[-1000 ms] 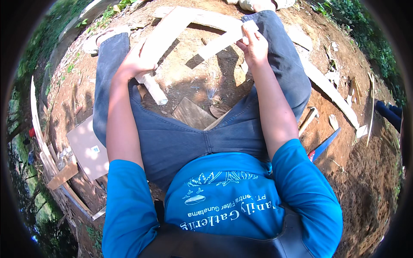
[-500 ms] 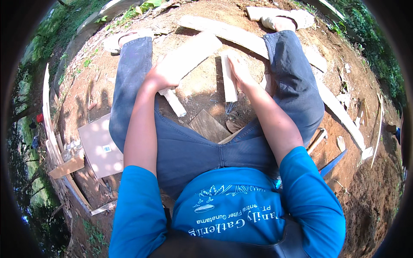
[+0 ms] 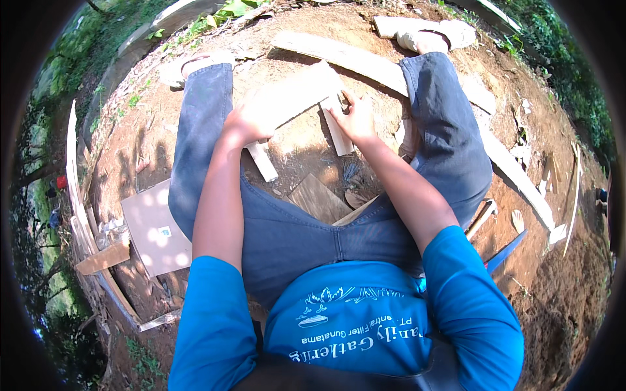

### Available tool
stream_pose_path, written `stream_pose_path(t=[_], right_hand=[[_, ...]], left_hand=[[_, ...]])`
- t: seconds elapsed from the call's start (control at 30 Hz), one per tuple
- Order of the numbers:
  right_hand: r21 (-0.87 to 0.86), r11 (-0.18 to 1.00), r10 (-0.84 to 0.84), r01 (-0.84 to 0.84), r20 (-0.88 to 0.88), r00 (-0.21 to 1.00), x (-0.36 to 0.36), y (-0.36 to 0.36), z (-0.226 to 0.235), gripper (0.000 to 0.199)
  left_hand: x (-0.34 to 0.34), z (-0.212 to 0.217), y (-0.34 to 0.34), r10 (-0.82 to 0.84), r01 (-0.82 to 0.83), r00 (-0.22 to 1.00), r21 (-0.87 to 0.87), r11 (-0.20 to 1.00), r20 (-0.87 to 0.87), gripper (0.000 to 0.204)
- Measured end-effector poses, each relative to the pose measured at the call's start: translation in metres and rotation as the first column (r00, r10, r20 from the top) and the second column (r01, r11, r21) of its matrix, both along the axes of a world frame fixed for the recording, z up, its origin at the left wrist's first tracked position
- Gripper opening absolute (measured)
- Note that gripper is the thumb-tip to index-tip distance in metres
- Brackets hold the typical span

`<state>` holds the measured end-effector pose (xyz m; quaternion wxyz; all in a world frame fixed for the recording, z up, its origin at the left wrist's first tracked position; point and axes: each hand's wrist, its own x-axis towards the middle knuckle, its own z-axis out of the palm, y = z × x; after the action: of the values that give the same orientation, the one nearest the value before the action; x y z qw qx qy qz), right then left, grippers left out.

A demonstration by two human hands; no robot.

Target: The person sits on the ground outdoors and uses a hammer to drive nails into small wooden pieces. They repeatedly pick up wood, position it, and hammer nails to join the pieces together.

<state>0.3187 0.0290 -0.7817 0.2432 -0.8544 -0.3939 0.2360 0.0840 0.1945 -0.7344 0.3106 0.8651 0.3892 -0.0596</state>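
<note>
A wide pale board [image 3: 301,90], washed out by sunlight, slants between my knees. My left hand [image 3: 248,124] is closed around its near left end. Below that hand a short narrow wood piece [image 3: 262,161] sticks out from under the board. At the board's right end stands a narrow wooden strip [image 3: 338,130], its top partly covered by the board. My right hand [image 3: 357,118] has its thumb and bent fingers about the strip's upper part, close to the board's corner. On the ground by the strip's lower end lies a small heap of nails [image 3: 351,171].
A square brown wood piece [image 3: 318,199] lies between my thighs. To the right are a wooden-handled tool [image 3: 481,220], a blue blade [image 3: 507,251] and a long plank [image 3: 515,166]. Another plank [image 3: 339,57] lies ahead. A flat panel [image 3: 155,228] rests at left.
The wide board has shifted right and slightly nearer, its end now meeting the strip. My right hand has gone from lying flat along the strip to bent fingers about its top, which tilts left.
</note>
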Motion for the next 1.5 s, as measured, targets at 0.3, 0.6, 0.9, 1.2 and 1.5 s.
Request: stream_pose_path(t=[0.3, 0.6, 0.9, 1.2, 1.5], right_hand=[[-0.246, 0.947, 0.275, -0.205, 0.297, 0.915, -0.023, -0.053, -0.018, 0.105], [0.316, 0.936, 0.023, 0.157, -0.498, 0.867, 0.068, -0.036, 0.073, 0.052], [0.164, 0.874, -0.148, 0.457, -0.807, 0.572, 0.073, -0.004, 0.036, 0.045], [0.192, 0.98, -0.011, 0.044, -0.173, 0.985, 0.003, 0.009, -0.02, 0.029], [-0.031, 1.0, 0.006, -0.003, 0.095, 0.995, -0.011, -0.04, -0.029, 0.068]], left_hand=[[-0.004, -0.017, 0.016, 0.06, -0.073, 0.987, 0.085, 0.994, 0.148, 0.098], [-0.006, -0.005, 0.01, 0.072, -0.073, 0.997, 0.05, 0.996, 0.012, 0.106], [-0.015, -0.002, 0.007, 0.051, -0.052, 0.993, 0.003, 0.999, 0.102, 0.103], [-0.016, -0.02, 0.004, -0.084, 0.075, 0.994, 0.117, 0.99, 0.067, 0.102], [0.01, -0.003, 0.001, -0.187, 0.188, 0.982, 0.084, 0.978, -0.029, 0.099]])
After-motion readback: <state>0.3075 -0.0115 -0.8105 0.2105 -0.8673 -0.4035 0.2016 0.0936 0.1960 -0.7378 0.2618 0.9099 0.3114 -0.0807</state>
